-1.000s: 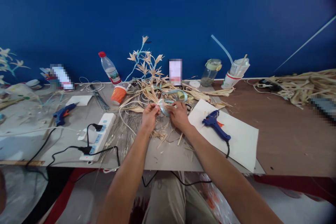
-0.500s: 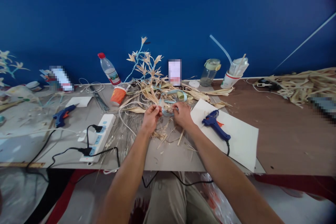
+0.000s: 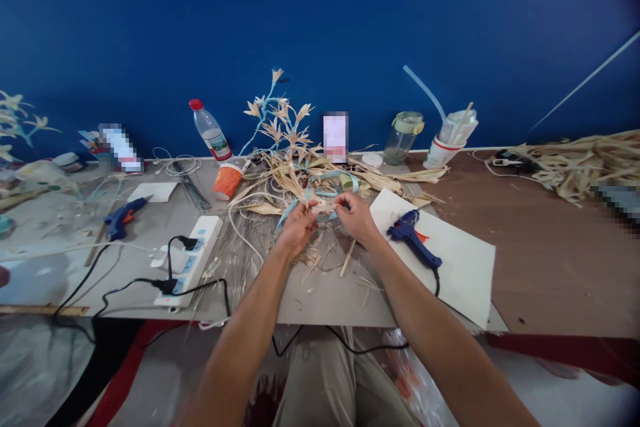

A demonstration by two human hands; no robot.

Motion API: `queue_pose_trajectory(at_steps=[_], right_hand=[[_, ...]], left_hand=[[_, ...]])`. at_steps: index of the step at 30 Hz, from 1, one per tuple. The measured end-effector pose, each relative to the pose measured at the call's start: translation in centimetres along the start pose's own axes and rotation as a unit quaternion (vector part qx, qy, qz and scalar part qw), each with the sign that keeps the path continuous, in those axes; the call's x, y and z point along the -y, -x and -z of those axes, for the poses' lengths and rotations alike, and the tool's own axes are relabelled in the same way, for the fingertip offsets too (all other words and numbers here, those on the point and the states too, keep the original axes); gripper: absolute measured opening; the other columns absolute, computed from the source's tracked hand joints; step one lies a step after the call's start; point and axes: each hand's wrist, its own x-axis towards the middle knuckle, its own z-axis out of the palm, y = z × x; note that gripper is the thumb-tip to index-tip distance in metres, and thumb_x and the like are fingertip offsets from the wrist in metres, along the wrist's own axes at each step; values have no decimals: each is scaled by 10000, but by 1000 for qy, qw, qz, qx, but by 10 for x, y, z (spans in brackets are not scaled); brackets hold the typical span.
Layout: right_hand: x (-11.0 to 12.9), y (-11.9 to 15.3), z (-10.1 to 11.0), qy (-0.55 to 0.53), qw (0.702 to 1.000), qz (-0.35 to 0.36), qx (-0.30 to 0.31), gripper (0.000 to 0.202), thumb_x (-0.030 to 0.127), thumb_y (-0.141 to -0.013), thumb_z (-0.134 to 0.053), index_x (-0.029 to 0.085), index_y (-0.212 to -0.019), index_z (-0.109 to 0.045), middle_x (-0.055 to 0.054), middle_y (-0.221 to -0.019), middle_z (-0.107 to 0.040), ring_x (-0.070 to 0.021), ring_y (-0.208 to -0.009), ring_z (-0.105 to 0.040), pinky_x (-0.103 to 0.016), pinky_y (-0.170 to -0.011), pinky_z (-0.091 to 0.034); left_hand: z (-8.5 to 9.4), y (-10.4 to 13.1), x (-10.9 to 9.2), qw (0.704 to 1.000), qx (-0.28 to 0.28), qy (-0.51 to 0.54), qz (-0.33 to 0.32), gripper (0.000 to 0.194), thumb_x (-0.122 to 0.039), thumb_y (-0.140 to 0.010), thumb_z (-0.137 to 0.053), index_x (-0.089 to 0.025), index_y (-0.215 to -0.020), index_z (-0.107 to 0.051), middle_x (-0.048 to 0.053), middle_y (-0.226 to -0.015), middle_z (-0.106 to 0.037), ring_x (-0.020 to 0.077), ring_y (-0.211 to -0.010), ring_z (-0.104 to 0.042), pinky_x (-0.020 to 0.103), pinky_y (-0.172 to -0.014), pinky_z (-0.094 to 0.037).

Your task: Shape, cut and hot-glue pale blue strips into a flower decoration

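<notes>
My left hand (image 3: 299, 230) is closed in a pinch with its fingertips on one end of a small pale piece of dried husk (image 3: 326, 205). On the other end, the thumb and forefinger of my right hand (image 3: 354, 217) are pinched together. Light-blue ribbon (image 3: 286, 215) runs beside my left hand, and more of it loops over the husks behind. A heap of dried husk strips (image 3: 287, 180) lies just beyond both hands. Behind it rises a blue-wrapped branch (image 3: 263, 113) with pale husk flowers. Fingers hide part of the held piece.
Right of my hands, a blue glue gun (image 3: 414, 240) rests on white board (image 3: 463, 267). At left are a power strip (image 3: 190, 267) with black cords, another glue gun (image 3: 120, 219), an orange paper cup (image 3: 227, 181) and a leaning bottle (image 3: 213, 133). A phone (image 3: 335, 137) stands behind.
My left hand has turned and moved slightly right. The blue ribbon now shows along its left side. My right hand stays pinched, and the view has shifted slightly.
</notes>
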Motion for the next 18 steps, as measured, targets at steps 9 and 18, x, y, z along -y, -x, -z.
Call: queue_pose_trajectory(at_steps=[9,18], right_hand=[[1,2,0,6,1000,17,15,121,255,-737,-497,173,-765,-581,-7,-707,-602,-142,-672,-533,-271,-681,-406],[7,-1,11,-113,986,-50,-113,283,365,-778,-504,159,-952,-587,-33,-806,-609,-145,-709,-540,-283,-692,-429]], left_hand=[[2,-5,8,997,-25,-75,-5,309,-345,-581,-765,-128,-713,-589,-61,-536,-433,24,-431,-334,194,-436,-254],[5,-9,5,995,-92,-30,-28,302,-304,-550,-765,-146,-645,-526,-95,-457,-370,20,-381,-277,186,-395,-223]])
